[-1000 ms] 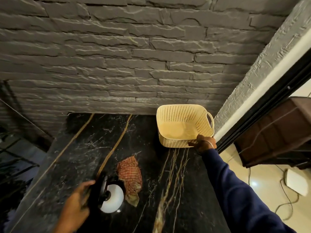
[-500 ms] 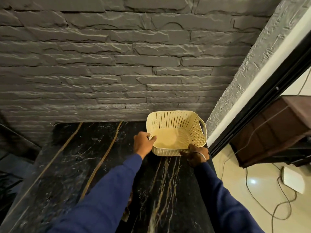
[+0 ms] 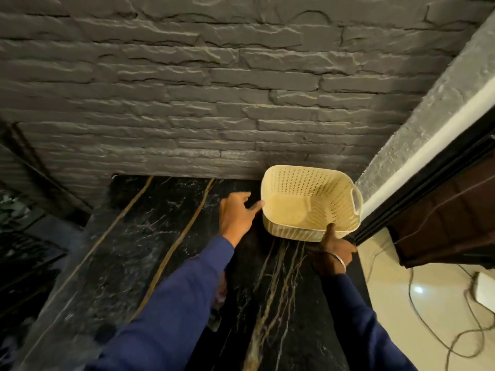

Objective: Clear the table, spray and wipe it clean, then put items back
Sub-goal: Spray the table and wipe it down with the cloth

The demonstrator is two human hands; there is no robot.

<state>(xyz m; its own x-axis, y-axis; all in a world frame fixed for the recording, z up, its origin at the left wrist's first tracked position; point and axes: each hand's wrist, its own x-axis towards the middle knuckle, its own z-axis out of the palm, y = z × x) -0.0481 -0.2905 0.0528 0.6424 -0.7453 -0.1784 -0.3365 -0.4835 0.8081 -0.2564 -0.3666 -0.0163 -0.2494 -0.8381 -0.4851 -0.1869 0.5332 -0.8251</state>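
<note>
Left hand (image 3: 237, 215): fingers straight and loosely spread, palm down, holding nothing. 1 fingertip reaches the left corner of the rim of the basket (image 3: 308, 183); touching or just short of it, hard to tell. Right hand (image 3: 332, 250): thumb laid up the outside of the basket's near wall, other fingers hidden below the base, so it reads as a grip on the near lower edge. Basket: cream, perforated, empty, at the far right corner of the table (image 3: 160, 236), close against the stone wall (image 3: 241, 103) behind it and near the table's right edge, beyond which pale floor (image 3: 388, 290) shows. Its mouth tips toward the camera; cannot tell whether the base sits flat on the dark slab or is partly raised. Long axis runs left to right along the wall, with 1 handle slot (image 3: 357, 199) showing on the right end. From both hands the basket lies ahead and to the right; the right hand is nearer and the only 1 with a hold. Judgement: the step in hand is seating or shifting the basket in this corner. The coming move turns on the left hand closing on the left end, so that 2 hands span the long axis.
</note>
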